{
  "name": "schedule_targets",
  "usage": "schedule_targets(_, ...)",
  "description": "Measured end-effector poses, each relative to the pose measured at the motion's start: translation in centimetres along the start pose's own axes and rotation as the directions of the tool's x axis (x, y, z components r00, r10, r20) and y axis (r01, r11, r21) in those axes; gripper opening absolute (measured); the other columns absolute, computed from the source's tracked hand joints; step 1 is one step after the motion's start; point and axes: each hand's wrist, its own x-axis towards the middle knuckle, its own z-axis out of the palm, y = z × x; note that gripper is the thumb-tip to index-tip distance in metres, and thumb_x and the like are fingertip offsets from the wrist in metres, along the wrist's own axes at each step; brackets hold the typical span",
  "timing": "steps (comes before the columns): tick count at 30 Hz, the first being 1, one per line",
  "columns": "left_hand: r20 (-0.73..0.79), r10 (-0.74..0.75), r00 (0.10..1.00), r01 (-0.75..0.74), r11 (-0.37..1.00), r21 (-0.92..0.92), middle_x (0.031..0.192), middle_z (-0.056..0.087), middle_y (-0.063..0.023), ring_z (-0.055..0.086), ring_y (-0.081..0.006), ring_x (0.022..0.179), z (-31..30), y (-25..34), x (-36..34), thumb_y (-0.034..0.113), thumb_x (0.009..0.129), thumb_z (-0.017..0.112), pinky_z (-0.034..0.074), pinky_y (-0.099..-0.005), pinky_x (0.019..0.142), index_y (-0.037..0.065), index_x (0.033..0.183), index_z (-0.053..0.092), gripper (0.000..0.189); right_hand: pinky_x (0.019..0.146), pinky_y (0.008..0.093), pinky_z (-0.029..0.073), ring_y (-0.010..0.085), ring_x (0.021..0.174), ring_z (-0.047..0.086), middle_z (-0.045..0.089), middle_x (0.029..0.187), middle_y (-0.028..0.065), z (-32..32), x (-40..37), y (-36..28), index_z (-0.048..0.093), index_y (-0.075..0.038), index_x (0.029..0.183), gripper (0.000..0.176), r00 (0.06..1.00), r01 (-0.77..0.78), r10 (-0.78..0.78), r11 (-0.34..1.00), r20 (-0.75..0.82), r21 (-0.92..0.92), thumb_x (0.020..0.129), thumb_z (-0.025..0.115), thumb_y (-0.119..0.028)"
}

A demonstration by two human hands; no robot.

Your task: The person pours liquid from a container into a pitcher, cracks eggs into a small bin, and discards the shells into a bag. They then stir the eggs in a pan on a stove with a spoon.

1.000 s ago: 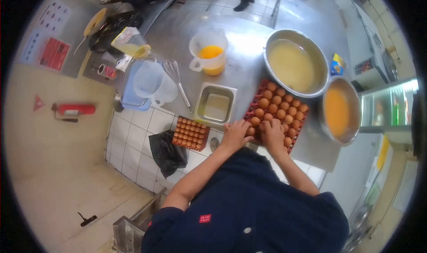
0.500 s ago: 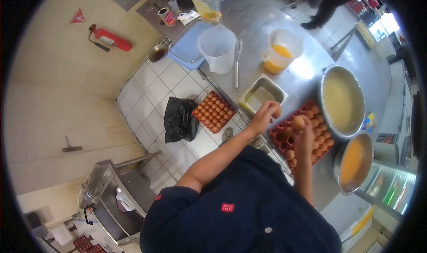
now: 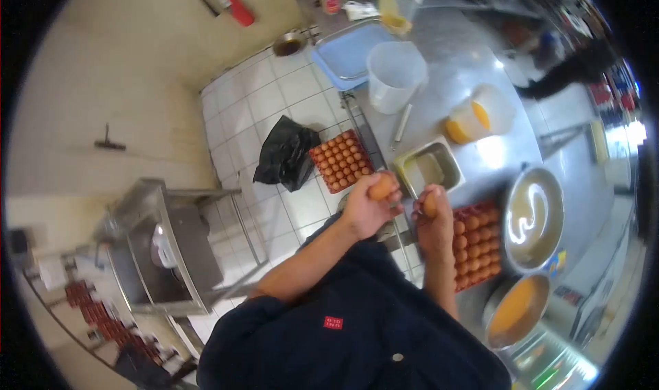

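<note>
While the steel counter [image 3: 446, 67] spreads out before you, the large bowl [image 3: 557, 208] of pale liquid stands on it to your right, with the smaller bowl [image 3: 491, 314] of orange liquid just beside it. Nearer you sits the egg tray [image 3: 486, 205], partly hidden by your right forearm, and past it the plastic jug [image 3: 504, 109] and the metal pan [image 3: 449, 160]. Your left hand [image 3: 367, 208] has moved away from the tray, to the left of the pan, its fingers curled round one egg [image 3: 382, 187]. Your right hand [image 3: 434, 232], which was over the tray half a second ago, is now by the pan's near edge, its fingers gripping a second egg [image 3: 430, 203]; whether that egg touches the rim, you cannot tell. Both shells look whole from this side. With this pair clear of the tray, the work seems to have passed from picking up eggs to handling them beside the pan.
</note>
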Motion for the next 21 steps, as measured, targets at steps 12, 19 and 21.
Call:
schedule_targets(12,-0.454,0.492,0.743,-0.050,0.717,0.696,0.080,0.058,0.0016,0.058,-0.0098,0.073,-20.0,12.9,-4.2,0.012,0.081,0.079,0.051,-0.0272,0.064,0.010,0.085,0.057,0.023,0.057,0.0300,0.050,0.0142,0.068,0.059,0.060,0.080,0.0034,4.2,1.3,12.8,0.057,-0.012,0.090,0.014,0.893,-0.400,0.449,0.822,0.028,-0.404,0.093,0.064,-0.023)
schedule_targets(19,-0.417,0.738,0.530,0.378,0.235,0.896,0.080,0.069,-0.0114,0.067,-0.0244,0.069,-52.7,24.3,0.4,0.027,0.068,0.084,0.053,-0.0341,0.066,0.002,0.082,0.064,0.035,0.056,0.0251,0.044,0.0107,0.061,0.054,0.058,0.071,0.0006,1.2,9.2,34.9,0.066,-0.004,0.101,0.021,0.707,-0.687,0.673,0.584,-0.215,-0.432,0.096,0.059,-0.024)
schedule_targets(21,-0.481,0.710,0.515,0.513,0.195,0.836,0.075,0.069,-0.0089,0.067,-0.0221,0.074,-57.3,28.7,1.6,0.030,0.066,0.084,0.053,-0.0353,0.070,0.002,0.081,0.064,0.038,0.058,0.0226,0.041,0.0099,0.060,0.051,0.058,0.071,0.0022,1.9,14.5,43.3,0.067,0.000,0.106,0.036,0.583,-0.783,0.790,0.482,-0.191,-0.393,0.096,0.060,-0.034)
